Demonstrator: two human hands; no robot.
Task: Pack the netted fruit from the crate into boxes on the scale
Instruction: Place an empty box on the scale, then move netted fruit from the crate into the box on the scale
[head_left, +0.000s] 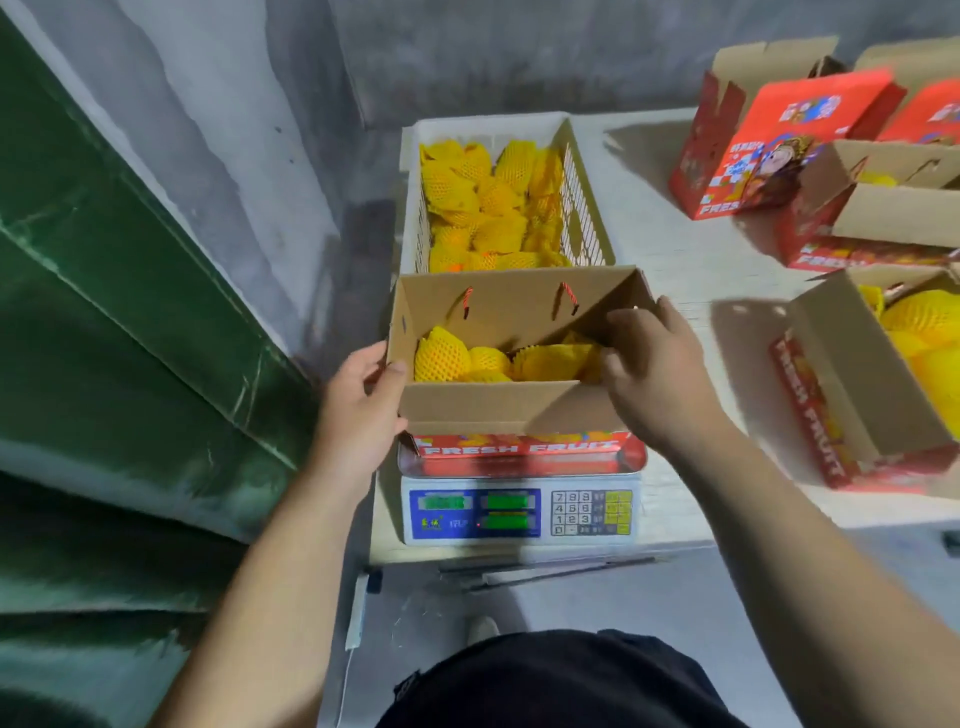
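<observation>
The left hand grips the left wall of the open cardboard box, thumb hooked over the near corner and fingers curled round the outside. The right hand holds the box's right flap, fingers bent over its edge and reaching into the opening. The box sits on the scale, whose keypad and green displays face the person. Inside the box lie several pieces of netted fruit in yellow foam sleeves. Just behind the box stands the white crate, filled with more of the yellow-netted pieces. To the right of the box, on the table, stand other red-printed boxes, the nearest holding netted fruit too.
</observation>
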